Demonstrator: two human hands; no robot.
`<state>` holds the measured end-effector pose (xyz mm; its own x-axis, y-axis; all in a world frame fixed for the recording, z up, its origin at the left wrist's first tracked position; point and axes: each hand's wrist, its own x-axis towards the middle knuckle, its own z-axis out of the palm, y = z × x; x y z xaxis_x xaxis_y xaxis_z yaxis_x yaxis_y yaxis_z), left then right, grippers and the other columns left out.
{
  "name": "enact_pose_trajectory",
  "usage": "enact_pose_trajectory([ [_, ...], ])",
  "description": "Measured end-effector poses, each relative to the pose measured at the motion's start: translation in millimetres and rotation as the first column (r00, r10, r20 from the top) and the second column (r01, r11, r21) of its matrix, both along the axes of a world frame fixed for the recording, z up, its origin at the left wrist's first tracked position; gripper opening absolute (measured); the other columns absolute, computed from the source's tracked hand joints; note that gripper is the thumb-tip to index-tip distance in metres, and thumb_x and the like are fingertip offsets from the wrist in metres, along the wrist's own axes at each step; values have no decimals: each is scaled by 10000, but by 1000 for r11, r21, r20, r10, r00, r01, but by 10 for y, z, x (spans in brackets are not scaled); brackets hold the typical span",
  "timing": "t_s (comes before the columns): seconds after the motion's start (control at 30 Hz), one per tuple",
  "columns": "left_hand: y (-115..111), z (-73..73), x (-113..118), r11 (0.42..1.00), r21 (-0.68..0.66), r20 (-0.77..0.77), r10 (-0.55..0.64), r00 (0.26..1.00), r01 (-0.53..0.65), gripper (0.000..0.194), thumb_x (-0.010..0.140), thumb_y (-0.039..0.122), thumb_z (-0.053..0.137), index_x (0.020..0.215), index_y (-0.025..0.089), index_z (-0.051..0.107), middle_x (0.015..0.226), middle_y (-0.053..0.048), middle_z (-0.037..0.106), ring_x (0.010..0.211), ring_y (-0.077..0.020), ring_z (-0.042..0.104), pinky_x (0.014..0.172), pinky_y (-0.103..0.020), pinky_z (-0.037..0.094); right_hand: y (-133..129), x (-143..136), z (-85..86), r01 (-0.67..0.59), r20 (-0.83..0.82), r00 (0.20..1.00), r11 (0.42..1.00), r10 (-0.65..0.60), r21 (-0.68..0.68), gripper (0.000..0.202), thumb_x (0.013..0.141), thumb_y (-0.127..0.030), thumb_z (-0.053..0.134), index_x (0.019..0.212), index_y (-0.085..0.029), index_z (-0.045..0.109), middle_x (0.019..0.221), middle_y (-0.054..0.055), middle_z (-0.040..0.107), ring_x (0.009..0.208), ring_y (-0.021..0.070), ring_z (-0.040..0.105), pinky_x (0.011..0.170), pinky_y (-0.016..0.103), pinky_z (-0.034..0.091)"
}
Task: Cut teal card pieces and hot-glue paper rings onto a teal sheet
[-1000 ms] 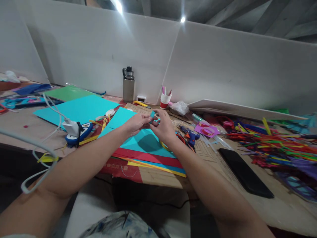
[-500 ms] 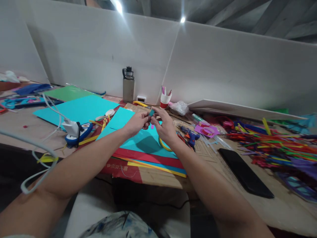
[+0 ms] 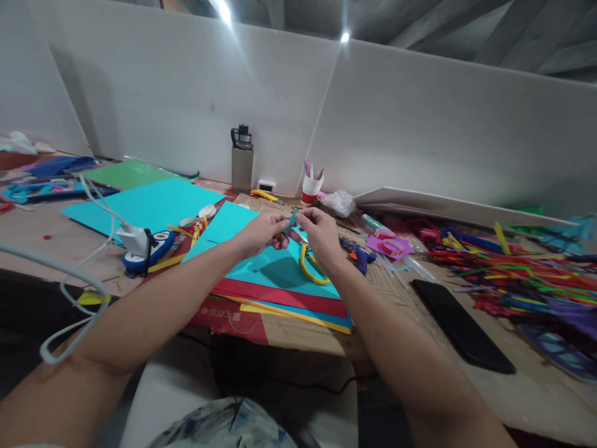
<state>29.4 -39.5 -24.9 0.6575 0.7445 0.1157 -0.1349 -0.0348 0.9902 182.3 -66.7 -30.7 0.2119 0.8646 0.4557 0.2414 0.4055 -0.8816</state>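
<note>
A small teal piece (image 3: 293, 220) is pinched between both hands above the sheets. My left hand (image 3: 265, 234) grips its left side with closed fingers. On its right side, the fingers of my right hand (image 3: 318, 233) are closed on it too. Beneath them lie turquoise sheets (image 3: 252, 267), with a red sheet (image 3: 280, 300) and yellow and blue edges showing below. Yellow-handled scissors (image 3: 310, 269) rest on the turquoise paper, partly covered by my right hand.
A bottle (image 3: 242, 162) and a paper cup with pens (image 3: 311, 186) stand at the back. To the right are a glue gun (image 3: 361, 257), a black phone (image 3: 459, 323) and colourful pipe cleaners (image 3: 517, 267). A white plug and cable (image 3: 132, 239) are at left.
My right hand has shifted slightly right and its fingers have drawn in. The teal piece has moved a little right and turned. More of the scissors shows, and the pink bit below the hands no longer shows.
</note>
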Motion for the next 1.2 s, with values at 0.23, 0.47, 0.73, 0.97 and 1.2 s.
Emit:
enact_pose_trajectory([
  [0.23,38,56,-73,991,-130,-34,-31,999,27,255,890,352,574,888,107,642,883,-123,717,652,-134,671,534,-208,492,39,51,16,-157,-338,935,980,108,-124,200,621,-324,704,673,-166,593,589,-47,510,555,71,456,562,223,371],
  [0.47,90,60,-82,972,-233,15,-19,1000,22,193,917,242,548,881,93,665,716,-88,699,614,-111,657,562,-186,526,37,56,13,-173,-345,931,976,118,-132,186,616,-307,715,645,-174,588,577,-49,494,557,71,448,572,227,372],
  [0.73,115,84,-130,935,-334,58,-103,993,117,121,880,174,592,868,88,677,803,-107,720,630,-101,671,556,-159,539,-29,33,75,-418,-420,845,899,332,-131,344,589,-411,798,674,-178,560,597,-45,533,518,90,521,574,253,416],
  [0.97,101,106,-138,946,-288,81,-132,988,150,63,809,158,678,836,101,672,768,-75,699,632,-102,662,556,-171,534,-43,19,90,-448,-373,847,887,380,-112,358,624,-445,786,709,-186,554,607,-49,537,513,88,526,566,252,425],
  [1.2,13,114,-81,992,-121,103,-16,995,29,222,698,176,774,886,99,684,760,-37,669,622,-80,618,585,-186,502,30,26,3,-277,-379,892,960,246,-29,249,677,-376,733,737,-191,579,641,-51,511,585,77,483,595,231,409],
])
